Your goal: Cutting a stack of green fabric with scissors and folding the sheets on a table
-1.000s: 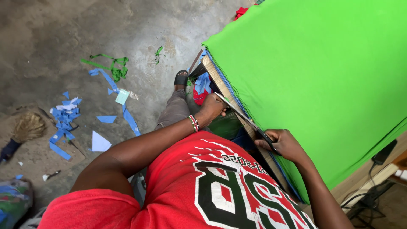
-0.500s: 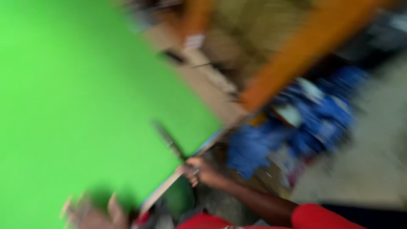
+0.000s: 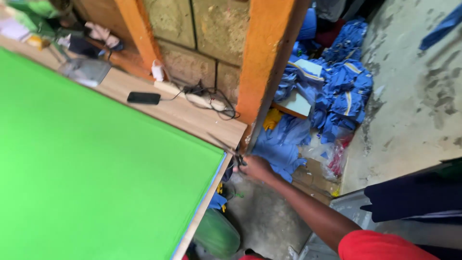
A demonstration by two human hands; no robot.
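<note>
Head view looks down over a big sheet of bright green fabric [image 3: 91,173] spread flat on a wooden counter [image 3: 192,118], covering most of it. One hand [image 3: 255,166] reaches out from a red sleeve [image 3: 385,245] at the bottom right and is wrapped around the handles of a pair of dark scissors [image 3: 226,147]. The blades point up and left over the bare wood, right at the far corner of the green fabric, just off its edge. From the way the arm comes in I'd call it the right hand, and it's clamped on the scissors. The other hand isn't anywhere in the shot.

Other stuff around: a black phone [image 3: 143,97] lies on the bare strip of counter beyond the fabric, with a white power strip [image 3: 187,94] and tangled cables just next to it. An orange wooden post [image 3: 264,62] stands at the counter's end against a block wall. Past the post there's a heap of blue garments [image 3: 332,91] on the concrete floor [image 3: 414,96], with some clear plastic bags near it. A green rounded thing sits under the counter edge, can't tell what it is.
</note>
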